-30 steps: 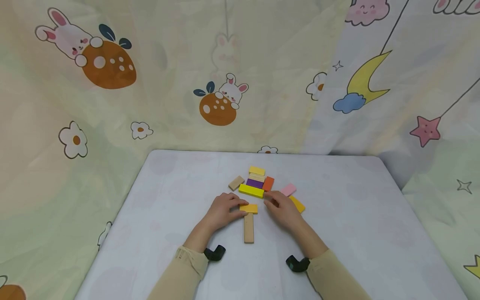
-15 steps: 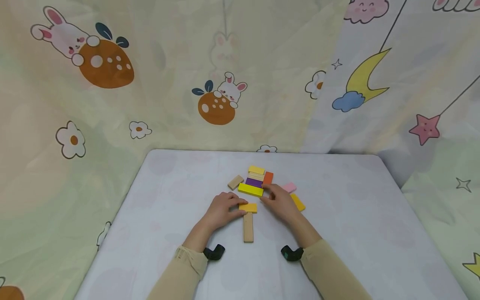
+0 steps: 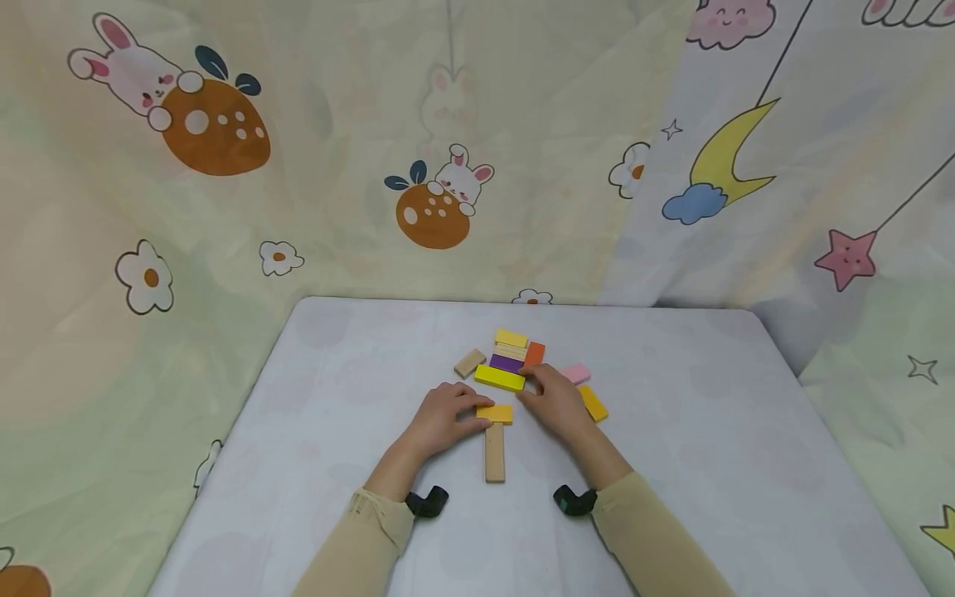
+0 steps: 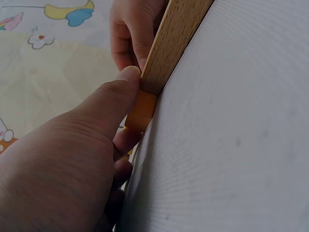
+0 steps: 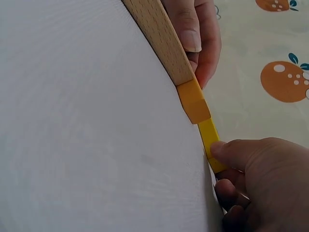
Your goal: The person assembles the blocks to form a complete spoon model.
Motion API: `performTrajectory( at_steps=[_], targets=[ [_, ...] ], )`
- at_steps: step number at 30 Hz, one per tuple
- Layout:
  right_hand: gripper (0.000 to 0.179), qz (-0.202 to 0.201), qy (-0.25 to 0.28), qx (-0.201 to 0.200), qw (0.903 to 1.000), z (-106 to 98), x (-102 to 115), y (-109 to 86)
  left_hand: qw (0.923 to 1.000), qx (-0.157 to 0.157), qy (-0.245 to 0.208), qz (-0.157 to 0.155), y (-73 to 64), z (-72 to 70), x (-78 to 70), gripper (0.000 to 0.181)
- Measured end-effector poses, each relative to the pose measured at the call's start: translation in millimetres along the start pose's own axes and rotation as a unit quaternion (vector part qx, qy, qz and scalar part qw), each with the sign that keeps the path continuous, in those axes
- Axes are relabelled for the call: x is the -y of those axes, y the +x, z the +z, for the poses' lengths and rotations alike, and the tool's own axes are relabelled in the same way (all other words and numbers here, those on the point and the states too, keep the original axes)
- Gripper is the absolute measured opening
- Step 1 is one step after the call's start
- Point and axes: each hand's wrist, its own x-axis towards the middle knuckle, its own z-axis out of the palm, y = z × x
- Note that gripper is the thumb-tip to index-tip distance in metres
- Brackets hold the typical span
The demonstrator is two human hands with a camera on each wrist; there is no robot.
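Our right hand (image 3: 558, 406), the nearer one, pinches the right end of the yellow block (image 3: 498, 378), whose long axis runs leftward from that grip. Our left hand (image 3: 443, 417) pinches the left end of the orange block (image 3: 501, 414), just nearer us.

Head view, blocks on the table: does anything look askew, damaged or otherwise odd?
No damage shows. Slightly askew: the small wooden block left of the purple block, plus the pink block and amber block beside the right hand. They lie slanted, while the purple block roughly parallels the bright yellow block.
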Motion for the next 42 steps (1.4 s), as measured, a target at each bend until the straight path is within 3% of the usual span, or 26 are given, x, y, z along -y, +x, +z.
performTrajectory(
  at_steps=[14, 21, 31, 42],
  targets=[
    [0.032, -0.003, 0.005, -0.017, 0.9998, 2, -4, -1.7, 1.0000, -0.003, -0.001, 0.008, -0.4, -3.4, -4.2, 0.037],
    [0.030, -0.013, 0.024, -0.009, 0.9996, 0, -8, -3.3, 0.9997, -0.015, -0.001, 0.018, -0.6, -3.2, -3.8, 0.036],
    [0.031, -0.011, 0.048, 0.000, 0.9988, -4, -7, -11.0, 0.9992, -0.035, -0.017, 0.009, -0.3, 0.1, -0.8, 0.036],
    [0.031, -0.007, 0.029, 0.023, 0.9993, 2, -2, -16.2, 0.9993, -0.034, -0.006, 0.017, 0.5, 1.3, 2.7, 0.039]
  ],
)
